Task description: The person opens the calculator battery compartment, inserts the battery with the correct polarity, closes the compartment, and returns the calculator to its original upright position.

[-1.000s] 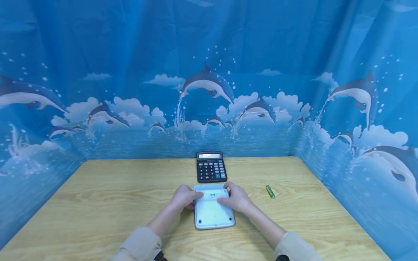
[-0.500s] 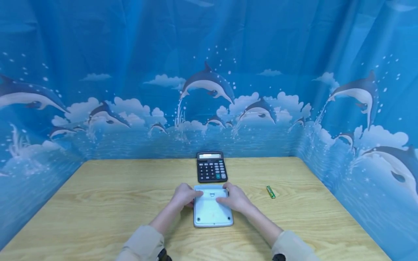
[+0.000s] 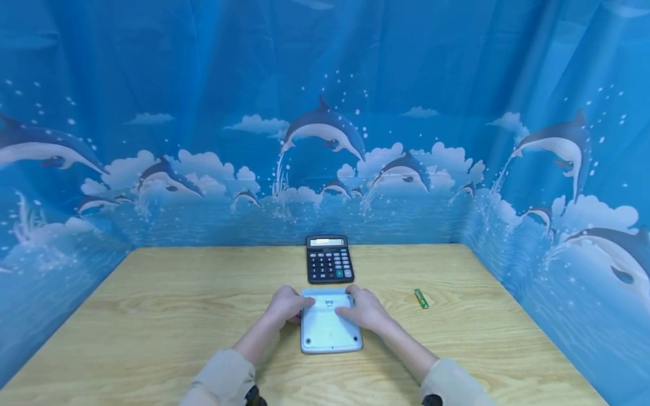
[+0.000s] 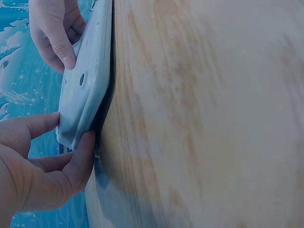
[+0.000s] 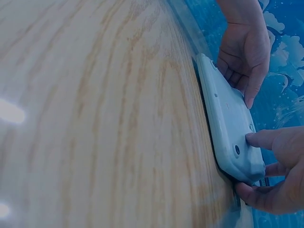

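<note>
A white calculator (image 3: 331, 330) lies face down on the wooden table, its back showing small dark feet and a battery cover with a latch (image 3: 329, 303). My left hand (image 3: 286, 305) grips its far left corner, thumb on the back and fingers at the edge. At the far right side, my right hand (image 3: 369, 310) holds it in the same way, the thumb beside the latch. Both wrist views show fingertips at the lower edge of the white calculator (image 4: 90, 85). The face of this calculator is hidden.
A black calculator (image 3: 329, 260) lies face up just beyond the white one, near the table's back edge. To the right lies a green battery (image 3: 421, 298). Blue curtains (image 3: 213, 113) with dolphins enclose the back and sides of the table (image 3: 167, 316).
The white calculator has shifted very slightly left, with both hands keeping their hold on it. The black calculator and the battery stay where they were.
</note>
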Motion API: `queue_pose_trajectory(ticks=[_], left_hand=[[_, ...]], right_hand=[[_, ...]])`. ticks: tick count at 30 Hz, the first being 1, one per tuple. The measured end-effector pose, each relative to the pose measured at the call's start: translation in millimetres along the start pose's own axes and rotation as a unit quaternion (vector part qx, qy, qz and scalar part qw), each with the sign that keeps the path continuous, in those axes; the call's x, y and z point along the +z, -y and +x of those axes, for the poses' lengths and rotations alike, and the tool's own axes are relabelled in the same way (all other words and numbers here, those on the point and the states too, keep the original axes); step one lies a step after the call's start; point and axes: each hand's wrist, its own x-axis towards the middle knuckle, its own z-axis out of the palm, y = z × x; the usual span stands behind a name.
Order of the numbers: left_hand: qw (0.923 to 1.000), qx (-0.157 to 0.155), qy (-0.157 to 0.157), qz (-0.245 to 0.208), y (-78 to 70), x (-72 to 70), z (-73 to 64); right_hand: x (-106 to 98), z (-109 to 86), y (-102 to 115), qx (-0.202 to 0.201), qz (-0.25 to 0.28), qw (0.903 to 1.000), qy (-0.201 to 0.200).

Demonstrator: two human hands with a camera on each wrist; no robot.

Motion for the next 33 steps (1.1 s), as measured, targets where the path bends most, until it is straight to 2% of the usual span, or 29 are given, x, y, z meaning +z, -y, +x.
queue_pose_trajectory(ticks=[7,9,11,13,16,18,22,25,29,33], left_hand=[[1.0000,-0.005,0.000,0.001,-1.4,-0.8,0.4],[1.0000,-0.009,-0.001,0.001,-1.4,0.3,3.6],[0.9998,-0.016,-0.010,0.008,2.0,5.0,12.9],[0.9997,-0.014,-0.011,0.014,1.9,5.2,12.5],[0.9991,0.014,-0.006,0.040,3.3,4.4,6.0],[0.9974,0.047,0.005,0.054,0.8,0.2,-6.4],[0.9895,0.106,0.002,0.098,0.6,0.3,-12.2],[0.9836,0.134,-0.004,0.120,-0.3,0.8,-13.1],[0.9766,0.148,-0.009,0.156,-0.6,3.3,-12.7],[0.9705,0.151,-0.015,0.187,-0.9,5.9,-12.5]], right_hand=[[-1,-1.8,1,-0.006,-0.014,0.9999,-0.006],[-1,-2.6,-1,-0.013,-0.024,0.9996,-0.009],[-2,-3.3,-2,-0.024,-0.033,0.9991,-0.014],[-2,-4.0,-4,-0.030,-0.039,0.9986,-0.019],[-3,-4.2,-6,-0.038,-0.042,0.9981,-0.025],[-4,-4.3,-7,-0.038,-0.039,0.9981,-0.027],[-7,-3.3,-8,-0.051,-0.037,0.9975,-0.032],[-9,-1.9,-7,-0.076,-0.040,0.9957,-0.035],[-9,-0.5,-6,-0.120,-0.059,0.9904,-0.035],[-8,1.0,-4,-0.170,-0.091,0.9806,-0.036]])
